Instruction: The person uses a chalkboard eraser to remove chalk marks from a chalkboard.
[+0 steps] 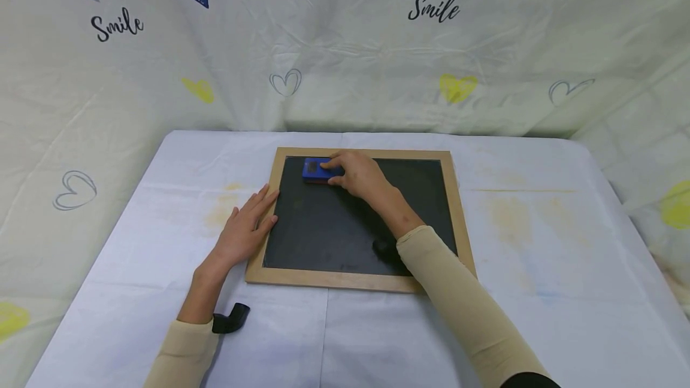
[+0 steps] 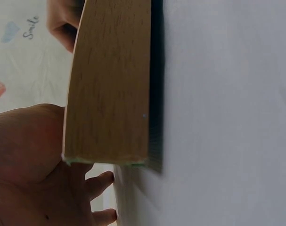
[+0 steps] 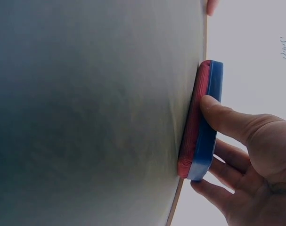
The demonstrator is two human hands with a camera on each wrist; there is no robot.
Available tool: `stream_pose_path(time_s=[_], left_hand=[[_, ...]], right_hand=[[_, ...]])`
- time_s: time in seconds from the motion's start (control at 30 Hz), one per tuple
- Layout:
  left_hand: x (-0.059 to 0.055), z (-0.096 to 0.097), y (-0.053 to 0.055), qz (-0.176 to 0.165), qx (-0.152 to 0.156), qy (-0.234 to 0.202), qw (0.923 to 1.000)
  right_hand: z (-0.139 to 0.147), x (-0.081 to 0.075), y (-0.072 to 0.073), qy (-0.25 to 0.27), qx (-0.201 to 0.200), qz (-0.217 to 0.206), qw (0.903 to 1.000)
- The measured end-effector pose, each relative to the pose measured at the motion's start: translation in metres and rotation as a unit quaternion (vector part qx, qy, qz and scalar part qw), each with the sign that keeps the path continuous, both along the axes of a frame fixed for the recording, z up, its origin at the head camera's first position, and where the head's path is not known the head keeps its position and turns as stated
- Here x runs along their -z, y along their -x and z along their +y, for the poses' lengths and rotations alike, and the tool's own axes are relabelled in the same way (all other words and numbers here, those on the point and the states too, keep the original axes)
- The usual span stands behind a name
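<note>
A small chalkboard (image 1: 334, 226) with a light wooden frame (image 1: 350, 280) lies on the table. My right hand (image 1: 358, 175) grips a blue eraser (image 1: 312, 167) near the board's top edge, left of its middle. The right wrist view shows the eraser's red pad (image 3: 192, 127) against the dark surface, thumb on one side and fingers on the other. My left hand (image 1: 245, 229) rests at the frame's left side, fingers extended and fingertips on the wood. From the left wrist, the frame's edge (image 2: 110, 84) fills the middle, with the left palm (image 2: 25, 146) beside it.
A white cloth (image 1: 539, 256) with faint yellow and blue stains covers the table. Behind it hangs a pale curtain (image 1: 366, 64) printed with hearts and "Smile". Black wrist mounts (image 1: 232, 318) show at the left wrist and over the board's lower right.
</note>
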State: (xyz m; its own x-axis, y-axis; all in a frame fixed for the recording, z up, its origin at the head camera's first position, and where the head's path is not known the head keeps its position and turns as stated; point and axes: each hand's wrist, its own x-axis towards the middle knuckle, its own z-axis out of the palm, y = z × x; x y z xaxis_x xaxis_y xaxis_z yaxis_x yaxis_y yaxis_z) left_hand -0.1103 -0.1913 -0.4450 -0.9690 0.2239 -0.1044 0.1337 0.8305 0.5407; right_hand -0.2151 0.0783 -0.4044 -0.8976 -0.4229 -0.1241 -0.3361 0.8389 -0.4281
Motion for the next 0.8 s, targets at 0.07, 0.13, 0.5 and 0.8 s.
stream_pose_path(time_s=[0.07,0.13,0.5,0.8], left_hand=[[0.0008,-0.0003,0.0001,0.001,0.000,0.000,1.0000],[0.0016,-0.0004,0.0002,0.002,0.000,0.001,1.0000],[0.0020,-0.0002,-0.0001,0.004,-0.001,-0.001,1.0000],[0.0003,0.0006,-0.0004,0.005,0.000,-0.004,1.0000]], right_hand=[[0.0000,0.0000,0.0011,0.001,-0.002,0.000,1.0000],[0.0000,-0.0004,0.0021,0.001,-0.004,0.001,1.0000],[-0.0007,-0.0001,0.0067,0.003,-0.002,-0.009,1.0000],[0.0020,-0.0004,0.0076,0.001,-0.012,0.002,0.9999]])
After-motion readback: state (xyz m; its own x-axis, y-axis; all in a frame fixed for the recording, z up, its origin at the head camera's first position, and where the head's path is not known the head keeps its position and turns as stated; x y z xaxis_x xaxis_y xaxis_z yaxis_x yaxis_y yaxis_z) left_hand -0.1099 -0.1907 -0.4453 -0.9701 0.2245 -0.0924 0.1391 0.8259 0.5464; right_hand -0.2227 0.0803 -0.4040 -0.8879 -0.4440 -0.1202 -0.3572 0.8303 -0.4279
